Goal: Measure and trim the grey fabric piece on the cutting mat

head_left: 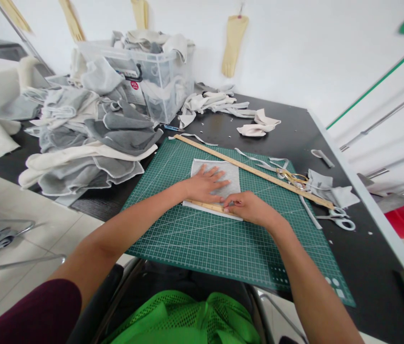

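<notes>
A piece of light grey fabric (232, 179) lies flat on the green cutting mat (202, 248). Across its near edge runs a short wooden ruler (213, 207), with a strip of the fabric showing on the near side. My left hand (206, 185) is spread flat on the fabric, the heel of the hand by the ruler's left part. At the ruler's right end, my right hand (243, 206) has thumb and fingers pinched together on it. A long wooden ruler (252, 169) lies slantwise across the mat beyond the fabric.
Grey and white fabric pieces (90, 129) are heaped at left, beside a full clear plastic bin (166, 86). Scissors (341, 220) and fabric scraps (320, 184) lie right of the mat. A blue cutter (173, 128) rests near the bin. Yellow gloves (235, 45) hang on the wall.
</notes>
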`<state>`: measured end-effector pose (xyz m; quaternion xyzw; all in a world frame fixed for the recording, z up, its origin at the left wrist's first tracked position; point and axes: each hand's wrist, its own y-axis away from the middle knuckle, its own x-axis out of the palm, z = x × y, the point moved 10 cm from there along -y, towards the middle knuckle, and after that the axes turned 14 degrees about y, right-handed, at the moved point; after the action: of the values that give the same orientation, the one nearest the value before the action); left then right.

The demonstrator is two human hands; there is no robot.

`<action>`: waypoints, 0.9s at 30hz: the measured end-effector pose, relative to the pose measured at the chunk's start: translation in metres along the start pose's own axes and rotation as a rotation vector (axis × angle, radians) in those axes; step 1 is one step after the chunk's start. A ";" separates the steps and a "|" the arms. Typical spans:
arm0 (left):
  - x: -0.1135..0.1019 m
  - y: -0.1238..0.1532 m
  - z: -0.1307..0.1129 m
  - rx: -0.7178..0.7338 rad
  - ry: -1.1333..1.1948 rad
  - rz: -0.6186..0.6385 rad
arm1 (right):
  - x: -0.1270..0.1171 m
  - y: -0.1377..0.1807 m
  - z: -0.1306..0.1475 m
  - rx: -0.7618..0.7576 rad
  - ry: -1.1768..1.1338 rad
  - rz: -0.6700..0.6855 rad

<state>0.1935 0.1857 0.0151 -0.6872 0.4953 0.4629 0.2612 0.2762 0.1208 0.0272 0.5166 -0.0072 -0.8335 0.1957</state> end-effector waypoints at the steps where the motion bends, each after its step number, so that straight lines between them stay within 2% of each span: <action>1: 0.000 0.000 -0.001 0.003 -0.016 -0.011 | 0.001 0.000 0.001 -0.009 -0.005 -0.001; 7: 0.002 0.000 0.000 -0.009 -0.041 -0.016 | 0.009 0.002 0.010 -0.046 -0.068 0.050; 16: 0.004 -0.001 0.002 0.007 -0.073 -0.027 | 0.016 0.002 0.029 -0.133 0.010 0.073; 22: 0.004 -0.001 0.000 0.011 -0.092 -0.019 | 0.020 0.000 0.031 -0.182 0.068 0.063; 27: 0.004 -0.001 0.001 0.007 -0.085 -0.010 | 0.020 0.001 0.030 -0.163 0.041 0.074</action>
<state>0.1945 0.1853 0.0104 -0.6684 0.4819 0.4887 0.2867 0.2431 0.1072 0.0243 0.5152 0.0455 -0.8129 0.2679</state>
